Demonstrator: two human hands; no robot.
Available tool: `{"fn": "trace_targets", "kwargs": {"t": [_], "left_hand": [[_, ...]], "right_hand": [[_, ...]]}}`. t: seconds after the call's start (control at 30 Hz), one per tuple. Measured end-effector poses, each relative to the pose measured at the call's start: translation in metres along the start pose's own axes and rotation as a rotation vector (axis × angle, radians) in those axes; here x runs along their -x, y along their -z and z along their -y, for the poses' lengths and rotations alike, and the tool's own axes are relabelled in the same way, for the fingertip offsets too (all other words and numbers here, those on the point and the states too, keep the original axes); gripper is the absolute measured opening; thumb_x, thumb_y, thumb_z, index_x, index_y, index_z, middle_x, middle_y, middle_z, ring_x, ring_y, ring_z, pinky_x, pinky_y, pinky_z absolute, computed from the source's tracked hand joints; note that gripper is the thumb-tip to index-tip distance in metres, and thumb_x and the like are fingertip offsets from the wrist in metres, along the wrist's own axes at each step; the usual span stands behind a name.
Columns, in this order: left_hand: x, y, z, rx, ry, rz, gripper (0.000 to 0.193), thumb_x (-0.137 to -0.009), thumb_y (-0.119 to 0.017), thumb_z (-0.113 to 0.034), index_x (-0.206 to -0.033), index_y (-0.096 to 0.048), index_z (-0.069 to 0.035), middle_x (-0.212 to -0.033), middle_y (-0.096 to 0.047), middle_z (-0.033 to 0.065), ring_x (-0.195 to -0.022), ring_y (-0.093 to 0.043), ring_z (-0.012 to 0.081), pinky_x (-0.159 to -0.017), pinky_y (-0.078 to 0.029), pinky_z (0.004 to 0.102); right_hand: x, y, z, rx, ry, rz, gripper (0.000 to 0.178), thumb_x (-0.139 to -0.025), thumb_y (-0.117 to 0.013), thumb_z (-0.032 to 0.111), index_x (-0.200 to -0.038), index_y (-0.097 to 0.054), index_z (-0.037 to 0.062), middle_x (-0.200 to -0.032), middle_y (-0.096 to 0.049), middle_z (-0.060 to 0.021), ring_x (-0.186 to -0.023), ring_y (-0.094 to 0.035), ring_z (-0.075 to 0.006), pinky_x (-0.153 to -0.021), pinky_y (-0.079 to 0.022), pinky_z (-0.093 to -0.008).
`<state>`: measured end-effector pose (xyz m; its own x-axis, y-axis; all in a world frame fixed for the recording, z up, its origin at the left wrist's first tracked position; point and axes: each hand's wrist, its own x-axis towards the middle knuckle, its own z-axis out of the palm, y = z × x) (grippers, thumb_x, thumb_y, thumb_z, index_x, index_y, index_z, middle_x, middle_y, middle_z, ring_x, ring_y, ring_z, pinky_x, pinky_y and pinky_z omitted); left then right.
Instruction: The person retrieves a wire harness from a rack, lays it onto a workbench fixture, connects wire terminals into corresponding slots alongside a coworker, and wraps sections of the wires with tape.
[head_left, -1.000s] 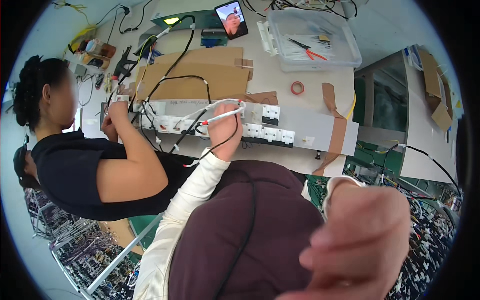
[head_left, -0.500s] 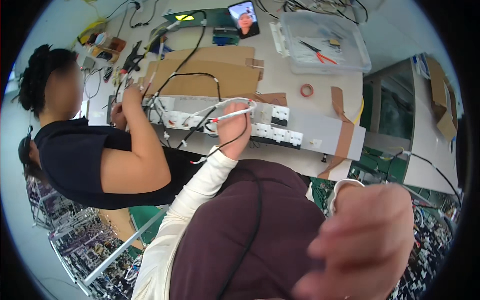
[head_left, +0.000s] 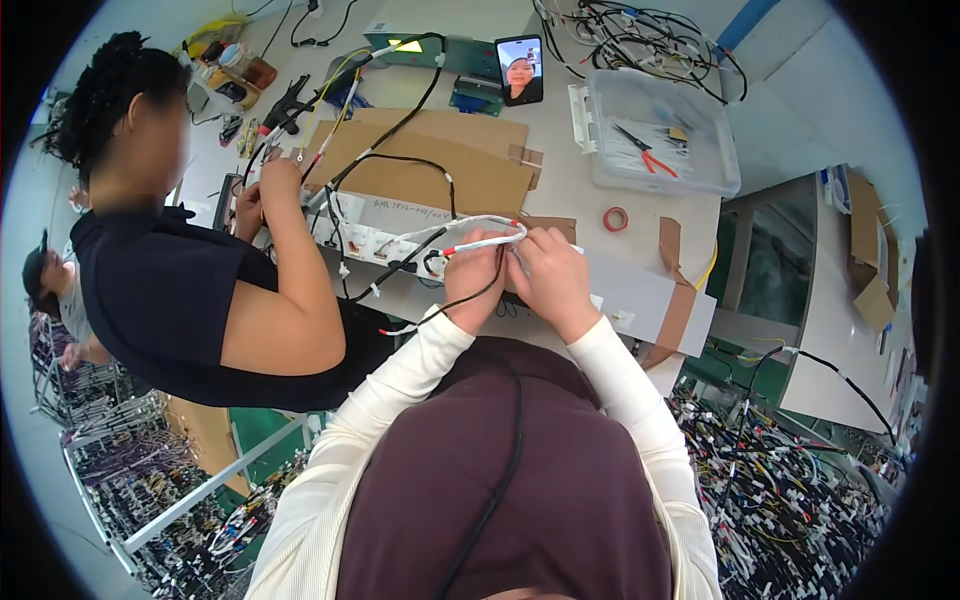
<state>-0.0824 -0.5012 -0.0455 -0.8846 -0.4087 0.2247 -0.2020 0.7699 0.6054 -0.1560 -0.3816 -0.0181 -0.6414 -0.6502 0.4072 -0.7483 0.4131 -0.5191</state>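
Note:
Over the front edge of the workbench, my left hand (head_left: pixel 473 282) is closed around a white-sleeved cable (head_left: pixel 482 240) with red bands, bent into a loop. My right hand (head_left: pixel 553 275) meets it from the right, fingers pinched together at the end of that loop. Whatever lies between the fingertips is too small to make out. A thin dark wire (head_left: pixel 462 301) hangs from my left hand toward the lower left and ends in a red-and-white tip. The black wire harness (head_left: pixel 398 266) continues leftward over a long board (head_left: pixel 640 290) with white switch-like blocks (head_left: pixel 372 241).
At my left a co-worker in a dark top (head_left: pixel 190 290) handles the harness's far end. Brown cardboard (head_left: pixel 430 150), a red tape roll (head_left: pixel 615 219), a phone (head_left: pixel 519 70) and a clear plastic box (head_left: pixel 665 180) with orange-handled pliers (head_left: pixel 645 150) lie on the bench. Brown tape (head_left: pixel 672 300) crosses the board.
My right hand has moved from the lower right up to the cable and now pinches beside my left hand. The left hand keeps its hold on the cable.

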Motion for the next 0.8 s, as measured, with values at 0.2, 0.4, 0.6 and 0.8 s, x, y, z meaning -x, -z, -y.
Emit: {"fn": "trace_targets", "kwargs": {"t": [0.2,0.4,0.6,0.8], "left_hand": [[-0.002,0.002,0.003,0.143,0.052,0.051,0.011,-0.085,-0.062,-0.007,-0.094,-0.064,-0.001,-0.087,-0.061,0.0166,-0.080,-0.062,0.0368,-0.068,-0.049,0.0436],[0.003,0.003,0.002,0.166,0.029,0.040,0.012,-0.084,-0.060,-0.003,-0.095,-0.064,0.001,-0.089,-0.061,0.0189,-0.079,-0.061,0.0392,-0.069,-0.049,0.0447],[0.008,0.003,0.009,0.204,0.046,0.067,0.016,-0.083,-0.061,0.000,-0.098,-0.064,0.002,-0.092,-0.063,0.0208,-0.080,-0.061,0.0401,-0.070,-0.049,0.0456],[0.021,0.012,-0.002,0.281,0.112,0.084,0.042,-0.083,-0.064,-0.001,-0.123,-0.053,0.005,-0.100,-0.065,0.0186,-0.078,-0.062,0.0328,-0.072,-0.052,0.0417]], "right_hand": [[0.000,-0.024,-0.018,-0.055,-0.044,0.065,0.015,-0.081,-0.068,0.014,-0.094,-0.069,0.0050,-0.080,-0.065,-0.0102,-0.077,-0.063,-0.0300,-0.067,-0.052,-0.0409],[0.002,-0.026,-0.009,-0.060,-0.047,-0.012,0.010,-0.079,-0.067,0.011,-0.087,-0.067,0.0045,-0.078,-0.064,-0.0090,-0.075,-0.064,-0.0272,-0.065,-0.053,-0.0384],[0.003,-0.026,-0.001,-0.042,-0.083,-0.013,0.012,-0.075,-0.068,0.010,-0.087,-0.066,0.0057,-0.080,-0.065,-0.0075,-0.075,-0.064,-0.0264,-0.063,-0.053,-0.0380],[0.007,-0.030,-0.007,-0.099,-0.083,-0.063,0.011,-0.074,-0.070,0.008,-0.085,-0.068,0.0064,-0.081,-0.064,-0.0072,-0.076,-0.064,-0.0273,-0.063,-0.053,-0.0378]]}}
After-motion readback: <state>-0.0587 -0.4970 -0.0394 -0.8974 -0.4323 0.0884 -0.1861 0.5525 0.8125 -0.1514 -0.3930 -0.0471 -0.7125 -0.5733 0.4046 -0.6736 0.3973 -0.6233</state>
